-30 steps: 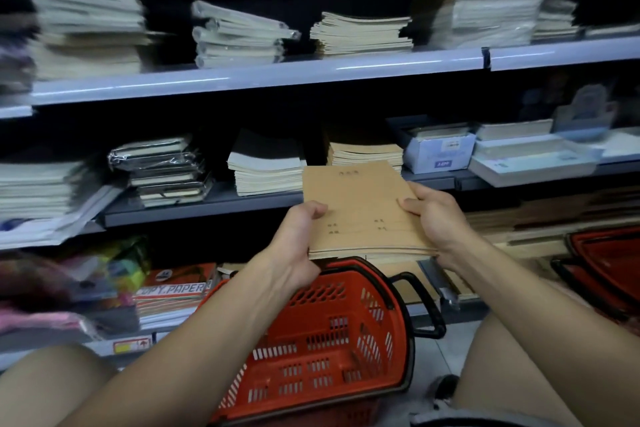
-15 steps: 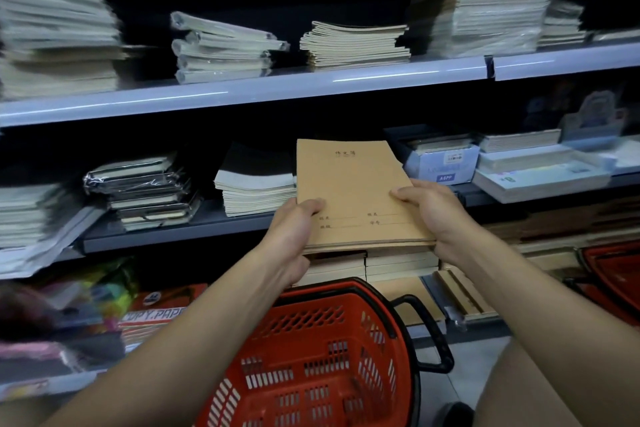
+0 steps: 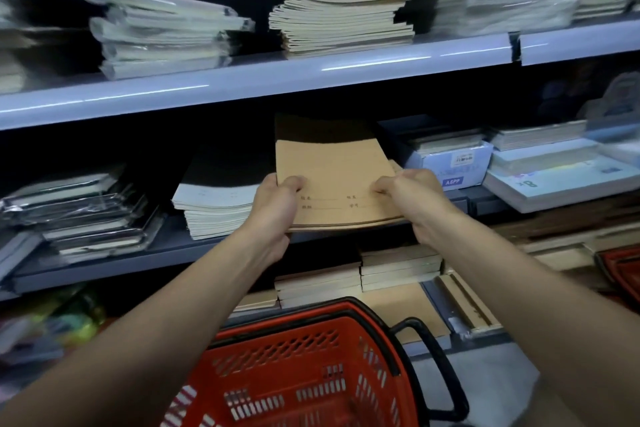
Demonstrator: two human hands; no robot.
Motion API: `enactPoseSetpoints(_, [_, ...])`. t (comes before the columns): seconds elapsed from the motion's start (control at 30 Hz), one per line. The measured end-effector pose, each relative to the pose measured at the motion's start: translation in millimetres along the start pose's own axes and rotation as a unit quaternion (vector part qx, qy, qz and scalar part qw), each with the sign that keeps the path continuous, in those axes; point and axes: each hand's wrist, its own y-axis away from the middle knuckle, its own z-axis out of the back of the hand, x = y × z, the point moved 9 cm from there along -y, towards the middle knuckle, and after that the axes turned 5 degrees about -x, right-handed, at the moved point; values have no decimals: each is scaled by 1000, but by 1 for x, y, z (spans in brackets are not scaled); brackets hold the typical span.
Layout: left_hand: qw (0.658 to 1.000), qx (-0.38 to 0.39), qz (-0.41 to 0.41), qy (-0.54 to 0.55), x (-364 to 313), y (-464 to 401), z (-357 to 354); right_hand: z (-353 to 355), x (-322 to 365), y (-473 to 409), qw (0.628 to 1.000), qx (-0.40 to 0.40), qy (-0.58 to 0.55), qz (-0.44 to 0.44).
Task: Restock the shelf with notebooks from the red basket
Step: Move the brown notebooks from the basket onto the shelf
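Note:
A thin stack of brown kraft notebooks (image 3: pixel 334 173) lies half inside the middle shelf (image 3: pixel 173 246), its far end in shadow. My left hand (image 3: pixel 277 204) grips the stack's near left corner, thumb on the cover. My right hand (image 3: pixel 412 194) grips the near right corner the same way. The red basket (image 3: pixel 311 371) with black handles sits below, between my arms; its inside is mostly hidden.
A white notebook pile (image 3: pixel 214 208) lies left of the brown stack, a blue-white box (image 3: pixel 453 163) right of it. The upper shelf (image 3: pixel 277 80) carries more piles. Brown notebooks (image 3: pixel 398 267) fill the bottom shelf. A second red basket (image 3: pixel 623 270) shows at the right edge.
Both hands lifted the brown stack up from above the basket and pushed it forward into the middle shelf. The view moved closer to the shelves.

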Motion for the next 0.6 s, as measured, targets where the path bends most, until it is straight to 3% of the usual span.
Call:
enactPoseSetpoints(0.17, [999, -21, 30, 14, -6, -38, -8, -9, 11, -46, 998, -19, 51, 43])
enactPoseSetpoints(0.33, [998, -60, -4, 26, -18, -73, -11, -21, 29, -91, 984, -60, 126, 111])
enactPoseSetpoints(0.6, [997, -46, 6, 66, -9, -116, -18, -25, 34, -120, 952, -104, 248, 145])
